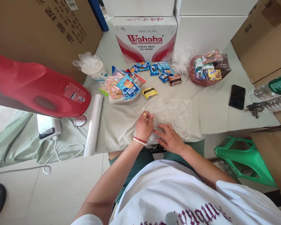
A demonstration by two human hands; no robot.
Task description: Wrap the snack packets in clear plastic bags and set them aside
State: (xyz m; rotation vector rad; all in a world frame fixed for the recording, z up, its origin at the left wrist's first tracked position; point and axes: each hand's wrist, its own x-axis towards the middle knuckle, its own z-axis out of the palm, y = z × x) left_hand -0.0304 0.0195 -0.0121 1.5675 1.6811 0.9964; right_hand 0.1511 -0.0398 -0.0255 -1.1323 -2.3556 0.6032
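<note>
At the front edge of the cloth-covered table, my left hand (144, 127) is closed, its fingertips pinching a thin clear plastic sheet or bag (178, 114). The plastic spreads flat and crumpled beyond both hands. Just to the right, my right hand (170, 139) has its fingers apart, their tips at the plastic near the left hand. A yellow snack packet (150, 92) lies a little beyond the left hand. Behind it are several blue snack packets (154, 69) and a brown one (175, 79). Snacks in a clear wrapping (125, 87) sit to the left.
A roll of clear film (93, 125) and a red jug (46, 90) stand left, near a paper cup (93, 69) and white power bank (48, 126). A snack basket (194, 70), phone (237, 97) and keys (255, 108) lie right. Behind is a Wahaha box (145, 42); a green stool (245, 159) stands below.
</note>
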